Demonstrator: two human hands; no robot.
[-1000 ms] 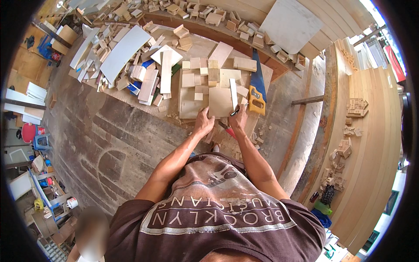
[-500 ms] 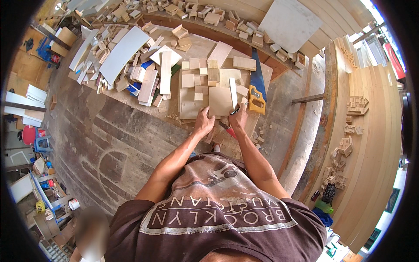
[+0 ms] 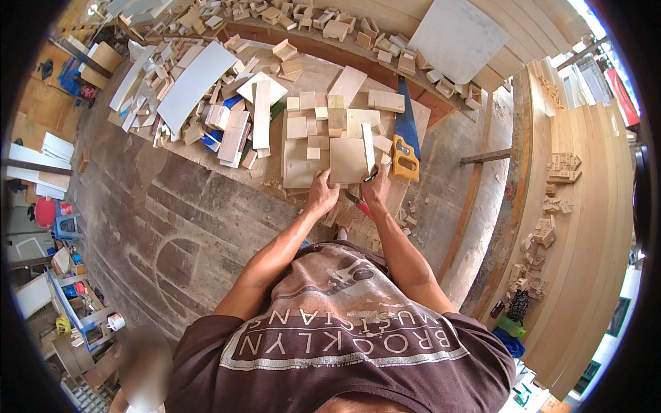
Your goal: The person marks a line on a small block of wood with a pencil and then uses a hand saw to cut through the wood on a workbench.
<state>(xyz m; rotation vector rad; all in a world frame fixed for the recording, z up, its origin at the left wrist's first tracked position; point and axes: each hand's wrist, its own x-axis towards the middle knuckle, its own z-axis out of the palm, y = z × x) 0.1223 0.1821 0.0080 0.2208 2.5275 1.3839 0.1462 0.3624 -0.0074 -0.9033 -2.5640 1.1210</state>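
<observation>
My left hand (image 3: 322,187) grips the lower left edge of a square plywood piece (image 3: 348,158), which lies on a larger pale board (image 3: 299,168). My right hand (image 3: 377,186) holds a slim black pen-like tool (image 3: 371,176) at the square's lower right, beside a narrow white strip (image 3: 368,141). Several small wooden blocks (image 3: 296,127) sit behind the square. A handsaw (image 3: 406,155) with a blue blade and yellow handle lies to the right. A red object (image 3: 361,208) shows partly below my right hand, too hidden to name.
The worktable (image 3: 175,148) carries piled offcuts and white boards (image 3: 193,82) at left. A back bench (image 3: 317,20) holds small wooden boxes. Timber boards (image 3: 592,241) with small wooden models stand at right. A blurred person (image 3: 144,365) is at lower left, near cluttered stools and buckets.
</observation>
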